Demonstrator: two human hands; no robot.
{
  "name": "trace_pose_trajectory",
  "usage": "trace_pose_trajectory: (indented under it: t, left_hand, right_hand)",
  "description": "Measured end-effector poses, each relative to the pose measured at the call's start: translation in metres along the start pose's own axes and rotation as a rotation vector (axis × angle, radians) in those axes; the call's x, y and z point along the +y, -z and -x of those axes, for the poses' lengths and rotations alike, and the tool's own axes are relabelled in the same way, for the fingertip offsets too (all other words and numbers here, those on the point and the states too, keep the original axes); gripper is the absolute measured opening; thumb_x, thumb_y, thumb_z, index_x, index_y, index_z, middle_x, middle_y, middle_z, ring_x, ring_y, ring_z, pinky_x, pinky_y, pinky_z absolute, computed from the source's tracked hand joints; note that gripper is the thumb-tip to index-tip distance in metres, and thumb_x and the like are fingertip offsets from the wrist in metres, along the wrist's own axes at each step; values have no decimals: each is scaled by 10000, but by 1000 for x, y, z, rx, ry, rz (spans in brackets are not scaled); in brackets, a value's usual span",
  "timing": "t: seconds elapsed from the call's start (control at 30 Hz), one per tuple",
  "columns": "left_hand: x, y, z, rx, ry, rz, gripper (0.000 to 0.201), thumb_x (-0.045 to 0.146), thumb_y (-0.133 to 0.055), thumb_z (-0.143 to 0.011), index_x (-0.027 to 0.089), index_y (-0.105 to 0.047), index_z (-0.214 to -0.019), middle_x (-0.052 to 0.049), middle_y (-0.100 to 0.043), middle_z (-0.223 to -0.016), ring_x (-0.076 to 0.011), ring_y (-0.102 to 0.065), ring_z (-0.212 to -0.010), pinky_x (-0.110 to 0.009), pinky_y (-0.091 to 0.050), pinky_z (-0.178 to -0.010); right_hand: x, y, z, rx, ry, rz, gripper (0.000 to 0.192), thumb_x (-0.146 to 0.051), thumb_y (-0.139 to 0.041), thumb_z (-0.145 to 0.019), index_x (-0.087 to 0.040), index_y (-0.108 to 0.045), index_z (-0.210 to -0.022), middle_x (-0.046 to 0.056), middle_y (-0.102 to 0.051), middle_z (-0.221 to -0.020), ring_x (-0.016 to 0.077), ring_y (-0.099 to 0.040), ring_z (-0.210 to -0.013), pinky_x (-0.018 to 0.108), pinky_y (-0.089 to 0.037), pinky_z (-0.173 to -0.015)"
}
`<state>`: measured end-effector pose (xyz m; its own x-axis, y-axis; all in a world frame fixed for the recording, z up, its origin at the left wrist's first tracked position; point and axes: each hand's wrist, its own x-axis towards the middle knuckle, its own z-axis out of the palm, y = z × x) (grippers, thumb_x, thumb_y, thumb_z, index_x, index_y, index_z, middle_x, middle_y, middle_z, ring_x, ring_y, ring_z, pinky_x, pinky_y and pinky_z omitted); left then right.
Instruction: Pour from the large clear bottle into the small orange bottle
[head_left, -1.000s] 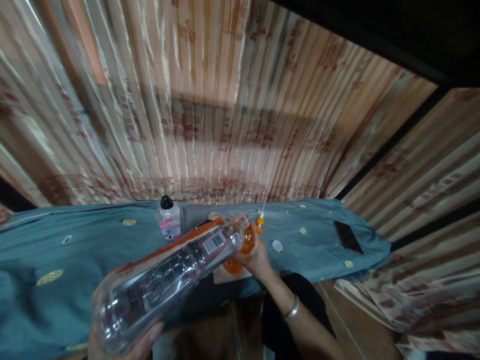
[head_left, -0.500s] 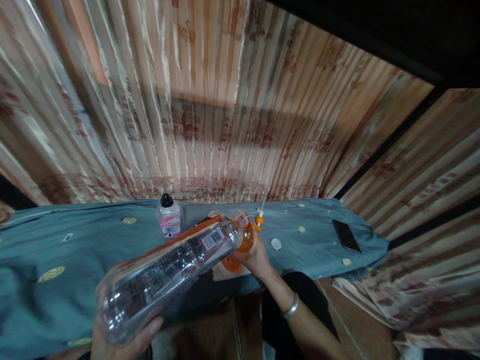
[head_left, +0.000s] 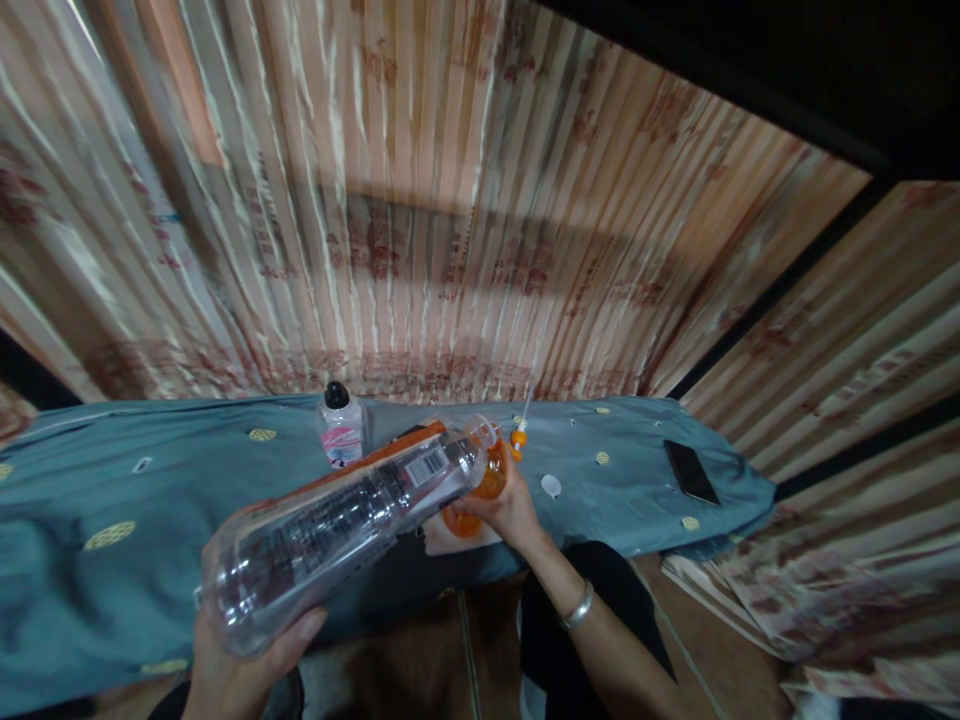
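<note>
My left hand (head_left: pixel 251 650) grips the base of a large clear plastic bottle (head_left: pixel 337 540) with an orange-edged label and a barcode. The bottle is tilted, its uncapped mouth pointing right. That mouth sits at the top of an orange bottle (head_left: pixel 491 478), which my right hand (head_left: pixel 514 510) holds wrapped in its fingers. Whether the two openings touch, I cannot tell. Just beyond my right hand lies an orange and white pump top (head_left: pixel 517 440) with a thin clear tube. A pale flat sheet (head_left: pixel 457 540) lies partly under the orange bottle.
A clear bottle with a black cap and pink label (head_left: pixel 341 430) stands at the left on the teal cloth (head_left: pixel 165 510). A white disc (head_left: pixel 551 486) and a black phone (head_left: pixel 690 472) lie on the right. Patterned curtains (head_left: pixel 450 220) hang behind, with dark frame bars beside them.
The large bottle's base and my left hand have risen slightly, bringing the bottle a little nearer level. Its mouth stays at the orange bottle. Both hands keep their hold.
</note>
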<state>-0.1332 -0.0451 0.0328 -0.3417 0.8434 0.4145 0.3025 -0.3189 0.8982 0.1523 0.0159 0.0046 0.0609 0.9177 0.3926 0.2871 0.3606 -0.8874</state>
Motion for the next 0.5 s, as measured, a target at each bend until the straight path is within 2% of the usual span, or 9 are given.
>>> trace_pose_trajectory:
  t: [0.27,0.37,0.43,0.5]
  left_hand:
    - [11,0,-3,9,175,47,921,513,-819,-296,237,-531,-1125,-120,-608,-1150,-391,-601,-1095,-591,-438,-1003]
    - [10,-1,-3,29,149,46,873,488,-817,-318,226,-547,-1107,-123,-617,-1126,-385,-610,-1069,-572,-477,-957]
    - [7,-1,-2,20,127,58,853,478,-816,-330,226,-559,-1104,-103,-636,-1069,-354,-634,-988,-540,-520,-899]
    - [3,-1,-2,17,97,58,837,451,-823,-328,229,-573,-1096,-81,-632,-1037,-325,-628,-961,-522,-515,-915]
  right_hand:
    - [1,3,-1,-77,59,-8,1095,-359,-897,-580,-273,-278,-1478,86,-503,-1455,282,-477,-1346,452,-344,-1155]
    - [2,3,-1,-81,54,-14,1128,-359,-897,-581,-275,-239,-1493,94,-484,-1471,287,-470,-1353,474,-337,-1157]
    - [3,3,-1,-70,34,17,1146,-354,-906,-560,-263,-243,-1491,103,-494,-1462,296,-484,-1340,478,-358,-1142]
    - [4,4,0,-53,15,50,1132,-355,-908,-550,-255,-271,-1479,105,-524,-1434,300,-510,-1315,475,-380,-1126]
